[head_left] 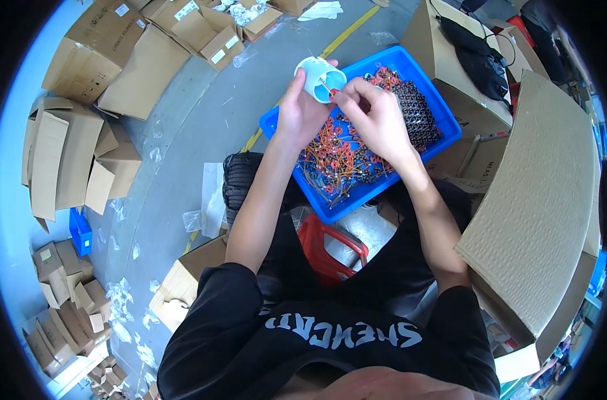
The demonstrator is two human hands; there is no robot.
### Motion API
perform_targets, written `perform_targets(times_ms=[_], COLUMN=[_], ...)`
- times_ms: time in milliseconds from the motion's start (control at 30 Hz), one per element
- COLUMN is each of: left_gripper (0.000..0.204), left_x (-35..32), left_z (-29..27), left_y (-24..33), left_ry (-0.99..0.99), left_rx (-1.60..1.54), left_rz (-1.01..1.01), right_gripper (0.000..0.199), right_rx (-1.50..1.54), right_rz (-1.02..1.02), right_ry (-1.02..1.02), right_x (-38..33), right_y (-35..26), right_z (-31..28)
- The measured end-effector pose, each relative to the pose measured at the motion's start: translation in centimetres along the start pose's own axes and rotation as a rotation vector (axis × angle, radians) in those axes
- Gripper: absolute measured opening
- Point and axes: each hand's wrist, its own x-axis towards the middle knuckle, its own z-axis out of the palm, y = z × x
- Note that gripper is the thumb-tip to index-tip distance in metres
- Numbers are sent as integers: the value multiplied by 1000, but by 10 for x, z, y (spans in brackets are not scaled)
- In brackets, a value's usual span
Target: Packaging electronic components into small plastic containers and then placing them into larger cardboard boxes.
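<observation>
White round cup housing [320, 77] in left hand [298, 110], right hand [373, 115] pinching its red wires.

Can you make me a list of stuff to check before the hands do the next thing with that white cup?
1. Left hand grips the white cup: ok.
2. Right hand has its fingertips at the cup's mouth: ok.
3. Red wire reaches into the cup: ok, though how deep cannot tell.
4. Blue bin sits right under the hands: ok.
5. Wired parts left in the bin: ok, plenty.
6. Cup's inside is seated right: cannot tell.
</observation>
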Motion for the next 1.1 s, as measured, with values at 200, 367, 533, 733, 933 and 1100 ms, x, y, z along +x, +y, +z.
perform_targets(times_ms=[200,367,533,733,933,1100], left_gripper=[53,53,52,55,55,53], left_x=[9,16,-5,2,-1,2], left_z=[-7,-5,-13,-10,-7,-9], left_y=[0,-4,-5,-9,-9,-6], left_ry=[99,22,-67,-82,-84,-115], left_rx=[-48,-114,-133,-82,-83,-97], left_rz=[3,-31,-19,-49,-32,-15], right_gripper=[15,13,9,11,9,10], right_rx=[-87,-16,160,284,483,312], right_rz=[-49,-123,-74,3,23,-102], right_ry=[123,215,206,278,258,328], right_x=[2,1,-5,-7,-5,0], right_y=[6,9,12,12,7,6], right_z=[6,-1,14,8,11,9])
